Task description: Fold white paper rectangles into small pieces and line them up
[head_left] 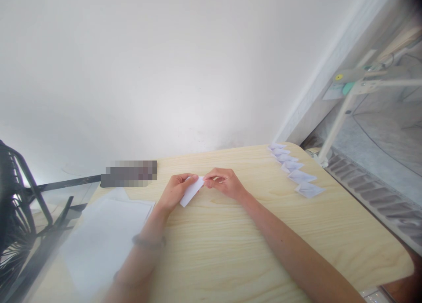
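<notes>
A small folded piece of white paper (191, 194) is held between both hands above the middle of the table. My left hand (176, 191) grips its left side, with the thumb on top and the fingers behind. At the paper's upper right corner, my right hand (224, 182) pinches the edge between thumb and forefinger. The underside of the paper and some left fingertips are hidden. Over on the right lies a row of several folded white paper boats (301, 177), apart from my hands.
White paper sheets (102, 232) lie at the table's left, partly under my left forearm. Behind them sits a blurred-out dark object (128, 174). The wooden table (211, 250) meets a white wall (198, 74). A dark chair (23, 184) stands left; a white metal frame (343, 114) stands right.
</notes>
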Available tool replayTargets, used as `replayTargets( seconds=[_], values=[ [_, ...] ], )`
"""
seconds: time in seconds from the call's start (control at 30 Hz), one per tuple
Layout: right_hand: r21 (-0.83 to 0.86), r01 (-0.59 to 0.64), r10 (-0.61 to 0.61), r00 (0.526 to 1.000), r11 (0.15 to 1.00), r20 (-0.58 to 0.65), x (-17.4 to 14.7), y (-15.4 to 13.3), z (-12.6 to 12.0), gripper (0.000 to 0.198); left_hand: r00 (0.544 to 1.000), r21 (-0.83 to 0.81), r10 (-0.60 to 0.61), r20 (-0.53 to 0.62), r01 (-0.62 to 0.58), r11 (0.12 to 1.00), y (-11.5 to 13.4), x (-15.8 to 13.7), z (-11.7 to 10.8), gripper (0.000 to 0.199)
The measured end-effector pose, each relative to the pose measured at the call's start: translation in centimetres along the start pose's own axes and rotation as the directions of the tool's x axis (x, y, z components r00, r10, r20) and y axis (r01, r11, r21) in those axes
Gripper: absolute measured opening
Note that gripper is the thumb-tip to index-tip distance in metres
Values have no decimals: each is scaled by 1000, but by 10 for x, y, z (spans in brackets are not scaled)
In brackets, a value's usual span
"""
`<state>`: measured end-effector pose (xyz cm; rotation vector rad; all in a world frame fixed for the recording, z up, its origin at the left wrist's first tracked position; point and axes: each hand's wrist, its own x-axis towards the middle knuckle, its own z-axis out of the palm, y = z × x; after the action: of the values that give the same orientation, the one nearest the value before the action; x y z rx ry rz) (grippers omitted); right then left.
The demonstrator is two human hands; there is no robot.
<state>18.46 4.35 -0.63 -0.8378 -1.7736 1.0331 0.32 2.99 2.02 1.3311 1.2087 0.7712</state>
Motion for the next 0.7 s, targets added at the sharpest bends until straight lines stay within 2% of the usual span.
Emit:
replayTargets(
  seconds=[0.27, 0.47, 0.57, 0.7],
  values=[
    [-38, -23, 23, 1000, 999, 14, -1, -3, -1, 16, 998, 87, 2, -61, 3, 996, 1, -1, 3, 32],
    [-104, -49, 52, 998, 993, 33, 0, -3, -2, 10, 986, 256, 130, -105, -100, 962, -5, 1, 6, 31],
    [-212, 3, 17, 996, 977, 91, 0, -3, -1, 11, 973, 295, 216, -80, -184, 938, -5, 0, 8, 28],
    [-248, 16, 20, 989, 969, 145, 0, -3, 0, 16, 968, 318, 247, -43, -221, 922, -5, 0, 8, 26]
  ],
)
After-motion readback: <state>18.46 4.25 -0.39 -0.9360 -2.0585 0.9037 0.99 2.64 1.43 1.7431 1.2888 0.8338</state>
